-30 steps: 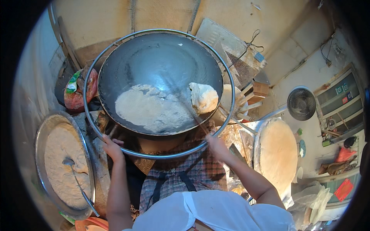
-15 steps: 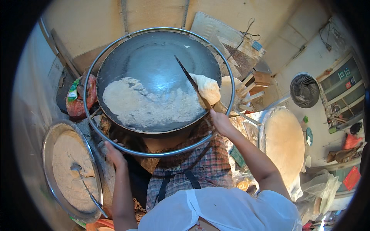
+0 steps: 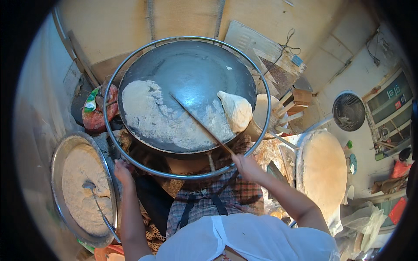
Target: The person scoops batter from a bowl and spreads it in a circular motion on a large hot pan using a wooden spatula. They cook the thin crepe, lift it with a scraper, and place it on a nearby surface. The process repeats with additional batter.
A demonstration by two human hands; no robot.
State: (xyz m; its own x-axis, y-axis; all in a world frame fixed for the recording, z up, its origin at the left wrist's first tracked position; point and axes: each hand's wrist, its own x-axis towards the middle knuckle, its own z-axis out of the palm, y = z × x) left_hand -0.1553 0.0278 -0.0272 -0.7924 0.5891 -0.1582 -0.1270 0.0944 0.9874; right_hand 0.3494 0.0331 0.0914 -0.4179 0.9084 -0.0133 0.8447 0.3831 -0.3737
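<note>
My right hand [image 3: 248, 168] is closed round the near end of a long, thin, dark stick-like spatula [image 3: 198, 124]. The spatula slants across a large round dark griddle [image 3: 191, 56], its tip toward the middle. A pale, uneven layer of batter [image 3: 170, 119] covers the griddle's left and near part. On the right side sits a soft cream-coloured lump of dough [image 3: 237, 112], apart from the spatula. A metal ring [image 3: 191, 176] encircles the griddle. At the ring's near left my left hand [image 3: 123, 172] is closed on it, fingers partly hidden.
Left stands a metal basin [image 3: 56, 161] of pale batter with a ladle [image 3: 98, 202] in it. A round pale board or stack [image 3: 322, 169] lies right, below a fan [image 3: 349, 111]. A red bag [image 3: 99, 118] sits behind the ring's left side.
The griddle has turned clockwise, its batter edge rising on the left, and my left hand has moved up-left with the ring. The spatula has swung left, away from the dough lump.
</note>
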